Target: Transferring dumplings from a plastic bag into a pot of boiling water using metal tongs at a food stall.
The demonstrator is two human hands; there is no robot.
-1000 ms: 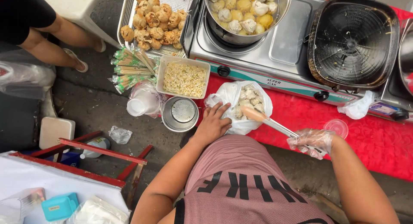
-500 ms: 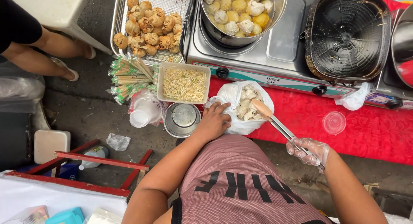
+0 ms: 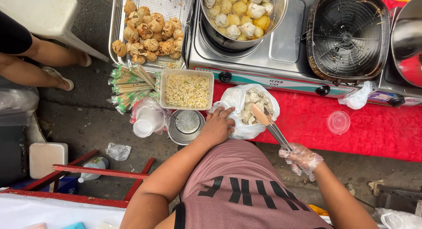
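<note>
- Over on the left, chopstick packets [image 3: 129, 86] are seen fanned out below a metal tray [image 3: 119, 18] of fried dumplings [image 3: 149, 33].
- Next along, a tub of noodles [image 3: 187, 90] is set above a steel cup [image 3: 185, 125].
- The white plastic bag [image 3: 235, 101] is gripped at its near edge by the left hand [image 3: 217, 128], fingers curled on the plastic; it rests on the red cloth [image 3: 373, 128].
- Pale dumplings [image 3: 255, 103] are held inside the bag.
- Tongs [image 3: 272, 130] are clenched in the gloved right hand [image 3: 302, 158], tips reaching the bag's mouth.
- Far right, a black pan [image 3: 347, 35] is seen on the stove [image 3: 272, 57].
</note>
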